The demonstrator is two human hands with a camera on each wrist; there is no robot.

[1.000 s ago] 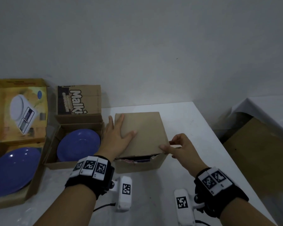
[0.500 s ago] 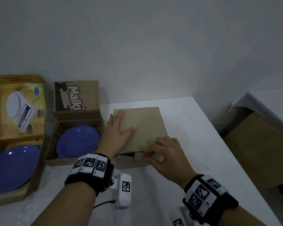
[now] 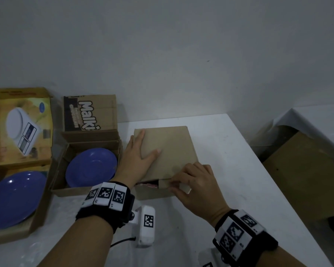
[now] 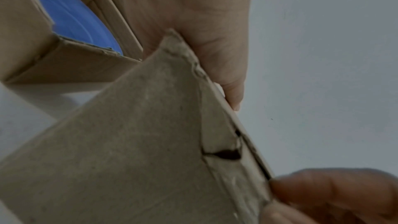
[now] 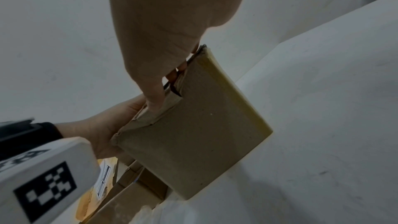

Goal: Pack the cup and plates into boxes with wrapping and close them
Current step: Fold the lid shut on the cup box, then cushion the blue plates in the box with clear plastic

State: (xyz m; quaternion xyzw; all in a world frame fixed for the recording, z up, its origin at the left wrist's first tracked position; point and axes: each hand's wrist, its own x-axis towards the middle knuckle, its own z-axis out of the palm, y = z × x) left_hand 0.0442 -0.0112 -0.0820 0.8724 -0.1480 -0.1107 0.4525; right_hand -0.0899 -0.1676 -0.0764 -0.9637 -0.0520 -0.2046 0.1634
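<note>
Centrally on the white bench [image 3: 229, 170] a plain brown box [image 3: 170, 151] is seen, its lid [image 3: 174, 143] folded down over the top but not fully seated: a narrow gap is left along the near edge, and something pinkish is glimpsed through it, too little to be identified. The lid is pressed flat by the left hand [image 3: 139, 160], whose fingers are laid out straight over the lid's left part with the thumb spread toward the middle; nothing is gripped by it. At the near edge the tuck flap [image 3: 165, 183] is pinched by the right hand [image 3: 193, 182], fingers curled over the lid's near right corner and the thumb set below against the front wall. In the right wrist view the fingertips [image 5: 155, 101] are shown pushing into the slot at the box's front.

Just left of this box, an open carton with "Malki" printed on its raised flap [image 3: 90, 114] is found, and a small blue plate [image 3: 92, 166] is lying inside it. Further left, a yellow box [image 3: 19, 128] bearing a picture of a kitchen scale is standing open, with a larger blue plate [image 3: 14, 197] resting in it. Off the bench's right edge, a brown board [image 3: 305, 180] is visible lower down.
</note>
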